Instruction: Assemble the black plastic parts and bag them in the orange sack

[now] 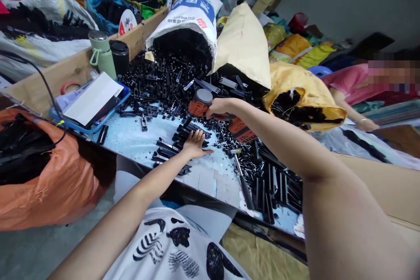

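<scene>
My right hand (220, 107) is wrapped around the grip of an orange and black cordless drill (241, 130), held above the table. The drill's round grey end (204, 96) faces up toward me, and its tip is hard to make out. Below and to the left, my left hand (196, 143) lies on a row of long black parts (179, 136), fingers stretched over them and thumb out to the right. More such black parts (163, 152) lie side by side beside its wrist. A hammer (241, 175) with a dark handle rests right of this hand, among small screws (228, 140).
A heap of small black pieces (154, 83) spreads before a white sack (183, 26) and a cream sack (246, 43). A blue tray (93, 129), green bottle (103, 52) and black cup (120, 57) stand left. Long black strips (278, 183) lie right. A co-worker (351, 83) is at far right.
</scene>
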Tool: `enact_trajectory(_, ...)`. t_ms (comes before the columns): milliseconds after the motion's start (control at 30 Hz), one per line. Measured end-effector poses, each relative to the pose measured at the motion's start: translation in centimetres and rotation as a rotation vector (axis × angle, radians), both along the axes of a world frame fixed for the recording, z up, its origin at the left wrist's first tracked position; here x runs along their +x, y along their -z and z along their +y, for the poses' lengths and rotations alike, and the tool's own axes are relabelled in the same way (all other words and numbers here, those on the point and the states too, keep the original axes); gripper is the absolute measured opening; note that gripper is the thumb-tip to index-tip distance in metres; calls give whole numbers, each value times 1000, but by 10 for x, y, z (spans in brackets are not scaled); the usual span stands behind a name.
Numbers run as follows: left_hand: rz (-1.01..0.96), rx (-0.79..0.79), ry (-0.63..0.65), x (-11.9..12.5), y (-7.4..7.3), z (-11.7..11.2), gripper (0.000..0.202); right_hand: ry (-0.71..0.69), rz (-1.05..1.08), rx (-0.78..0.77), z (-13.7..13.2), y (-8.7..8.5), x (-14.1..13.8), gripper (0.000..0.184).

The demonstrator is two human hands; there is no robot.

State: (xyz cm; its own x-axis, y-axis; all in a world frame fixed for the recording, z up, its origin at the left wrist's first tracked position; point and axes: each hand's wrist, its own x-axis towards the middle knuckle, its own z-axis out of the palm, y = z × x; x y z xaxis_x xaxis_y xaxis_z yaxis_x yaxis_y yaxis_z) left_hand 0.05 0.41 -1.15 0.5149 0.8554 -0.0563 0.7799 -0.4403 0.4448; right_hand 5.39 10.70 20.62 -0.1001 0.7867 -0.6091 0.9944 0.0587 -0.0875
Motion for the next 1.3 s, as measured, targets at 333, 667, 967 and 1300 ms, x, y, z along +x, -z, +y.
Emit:
enact_trajectory(333, -41, 31, -7, -4, -4, 0, 95, -141, -16, -91, -23, -4, -9, 14)
enact_trajectory(667, -85, -63, 9, -18, -17, -13, 97, -280, -135, -12, -52, -11, -32, 19)
enact_trajectory(967, -121, 11, 24, -55, -21, -67, 91, -384, -83, -56, -84, -16, -36, 28)
enact_trajectory(1300, -71, -10, -52, -74, -20, -98, 95, -338, -61, -28, -93, -15, -46, 26)
